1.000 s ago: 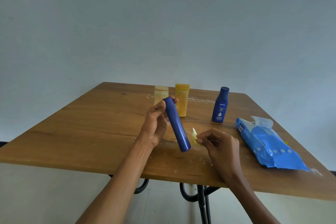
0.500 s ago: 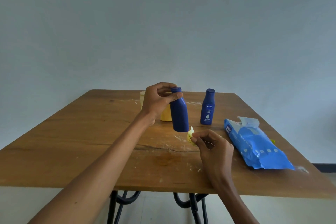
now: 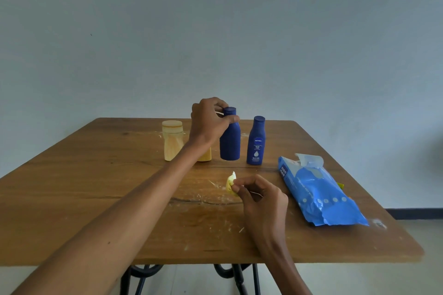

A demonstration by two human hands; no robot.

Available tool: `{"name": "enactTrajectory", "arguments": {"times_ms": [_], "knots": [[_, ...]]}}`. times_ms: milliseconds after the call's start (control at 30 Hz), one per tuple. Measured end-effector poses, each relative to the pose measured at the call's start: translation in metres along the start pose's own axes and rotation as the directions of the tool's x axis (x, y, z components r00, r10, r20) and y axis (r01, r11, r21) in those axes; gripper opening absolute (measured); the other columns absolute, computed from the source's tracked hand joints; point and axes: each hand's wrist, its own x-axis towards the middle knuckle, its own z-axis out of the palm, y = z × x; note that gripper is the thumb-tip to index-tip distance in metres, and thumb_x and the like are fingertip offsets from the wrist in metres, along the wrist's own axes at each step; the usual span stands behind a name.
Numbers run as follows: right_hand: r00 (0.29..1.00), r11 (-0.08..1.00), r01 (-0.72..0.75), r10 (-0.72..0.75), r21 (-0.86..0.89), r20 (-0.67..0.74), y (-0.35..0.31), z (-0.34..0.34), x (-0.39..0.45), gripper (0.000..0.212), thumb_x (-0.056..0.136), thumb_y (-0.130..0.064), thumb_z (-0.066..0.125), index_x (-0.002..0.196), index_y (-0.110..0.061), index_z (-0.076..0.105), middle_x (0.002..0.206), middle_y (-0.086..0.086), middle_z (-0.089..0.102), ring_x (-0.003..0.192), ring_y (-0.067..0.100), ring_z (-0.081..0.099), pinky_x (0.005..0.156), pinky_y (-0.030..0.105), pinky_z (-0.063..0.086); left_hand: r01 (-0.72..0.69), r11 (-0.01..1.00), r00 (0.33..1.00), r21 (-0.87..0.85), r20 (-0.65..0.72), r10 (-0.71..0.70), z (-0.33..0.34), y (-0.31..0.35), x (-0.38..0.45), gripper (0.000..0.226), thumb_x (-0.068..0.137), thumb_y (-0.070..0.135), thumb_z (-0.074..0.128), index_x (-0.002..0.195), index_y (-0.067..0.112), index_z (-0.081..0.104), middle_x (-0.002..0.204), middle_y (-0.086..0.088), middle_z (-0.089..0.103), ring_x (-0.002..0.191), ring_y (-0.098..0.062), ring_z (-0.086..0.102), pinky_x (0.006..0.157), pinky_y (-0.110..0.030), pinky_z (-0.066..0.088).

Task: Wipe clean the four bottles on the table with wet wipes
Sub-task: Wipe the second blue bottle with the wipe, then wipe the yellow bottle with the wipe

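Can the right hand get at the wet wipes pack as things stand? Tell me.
Probably yes: the wet wipes pack lies just beside the right hand with bare table between, but that hand pinches a used wipe.

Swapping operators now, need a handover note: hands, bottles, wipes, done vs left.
Left hand grips the plain blue bottle by the neck, upright in the back row; whether its base touches the table cannot be told.
Right hand pinches a crumpled used wipe over the table's middle.
Row, left to right: cream bottle, yellow bottle mostly hidden behind the left arm, plain blue bottle, labelled blue bottle.
Wipe pack lies to the right, a fresh wipe sticking out.
Done: cannot tell which bottles are clean.
Left: let go of the bottle, check the others.
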Motion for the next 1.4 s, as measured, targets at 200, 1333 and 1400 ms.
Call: {"name": "enactTrajectory", "arguments": {"times_ms": [200,1333,1400], "knots": [[1.000,1.000,-0.007,0.007,0.004,0.006,0.005,0.001,0.001,0.012,0.083,-0.017,0.077,0.088,-0.027,0.074,0.088,-0.017,0.072,0.088,0.001,0.068,0.079,0.016,0.055,0.006,0.996,0.999,0.090,0.033,-0.009,0.017,-0.002,0.004,0.036,0.068,0.022,0.090,0.095,0.005,0.073,0.089,-0.007,0.075,0.073,-0.013,0.068,0.067,-0.025,0.057],[0.993,0.996,-0.035,0.044,-0.086,0.113,0.005,0.004,0.005,0.019,0.085,-0.015,0.075,0.088,-0.033,0.071,0.090,-0.018,0.070,0.088,-0.007,0.064,0.073,0.005,0.049,-0.101,0.947,0.985,0.305,0.162,0.053,0.007,-0.002,0.005,0.053,0.087,0.028,0.075,0.131,0.004,0.059,0.129,-0.014,0.063,0.114,-0.028,0.061,0.098,-0.041,0.049],[0.993,0.996,-0.032,0.041,-0.085,0.109,0.006,0.003,0.007,0.018,0.085,-0.016,0.075,0.089,-0.033,0.071,0.091,-0.018,0.070,0.088,-0.008,0.063,0.073,0.005,0.049,-0.145,0.947,0.986,0.287,0.118,0.115,-0.005,0.000,0.011,0.040,0.092,0.020,0.069,0.127,0.003,0.061,0.124,-0.013,0.066,0.111,-0.027,0.064,0.094,-0.033,0.050]]}}
